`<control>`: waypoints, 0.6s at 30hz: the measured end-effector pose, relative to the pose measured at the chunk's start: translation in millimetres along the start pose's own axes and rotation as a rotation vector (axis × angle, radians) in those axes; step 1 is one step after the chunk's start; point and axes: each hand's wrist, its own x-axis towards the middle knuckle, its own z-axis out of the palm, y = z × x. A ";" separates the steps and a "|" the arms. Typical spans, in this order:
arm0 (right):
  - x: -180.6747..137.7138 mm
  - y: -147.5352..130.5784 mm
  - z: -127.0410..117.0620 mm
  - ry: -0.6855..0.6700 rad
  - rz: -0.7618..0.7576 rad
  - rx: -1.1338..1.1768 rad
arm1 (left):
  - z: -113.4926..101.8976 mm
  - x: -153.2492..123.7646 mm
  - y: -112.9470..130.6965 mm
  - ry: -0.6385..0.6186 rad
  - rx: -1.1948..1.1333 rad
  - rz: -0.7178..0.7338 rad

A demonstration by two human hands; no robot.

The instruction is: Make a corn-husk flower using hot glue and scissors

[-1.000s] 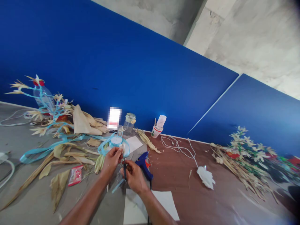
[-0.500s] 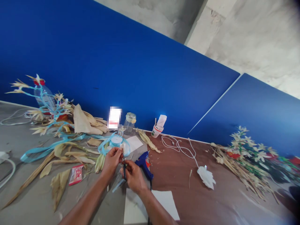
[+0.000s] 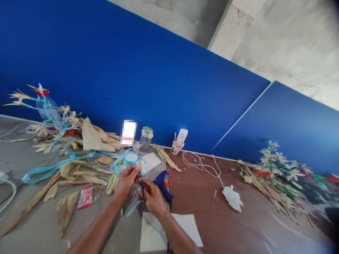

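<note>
My right hand (image 3: 151, 197) is closed around dark-handled scissors (image 3: 143, 193), whose narrow blades point away from me. Close beside it, my left hand (image 3: 129, 179) pinches a small pale piece (image 3: 138, 165), perhaps corn husk, next to the blades; its shape is mostly hidden by the fingers. Just beyond both hands lies a roll of light blue ribbon (image 3: 130, 158) with loose loops around it. A blue glue gun (image 3: 163, 186) rests to the right of my right hand, and a clear glue stick (image 3: 133, 209) lies below my hands.
Dried corn husks (image 3: 91, 135) and blue-stemmed husk flowers (image 3: 57, 130) crowd the left. A glass jar (image 3: 146, 138) and a paper cup (image 3: 177, 147) stand by the blue partition (image 3: 159, 81). White cable (image 3: 202, 165), white paper (image 3: 186, 227) and white flowers (image 3: 278, 160) lie rightward.
My right hand and the scissors have shifted very slightly to the right, and the scissors have turned a little. My left hand keeps its pinch almost in place.
</note>
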 end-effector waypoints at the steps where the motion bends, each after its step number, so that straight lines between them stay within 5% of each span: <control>1: -0.2 -0.6 0.1 -0.001 -0.001 -0.001 | 0.2 0.0 -0.3 0.003 -0.002 0.001; 18: 1.4 8.8 0.0 0.008 -0.086 -0.103 | 1.7 -0.7 1.2 0.010 0.038 0.002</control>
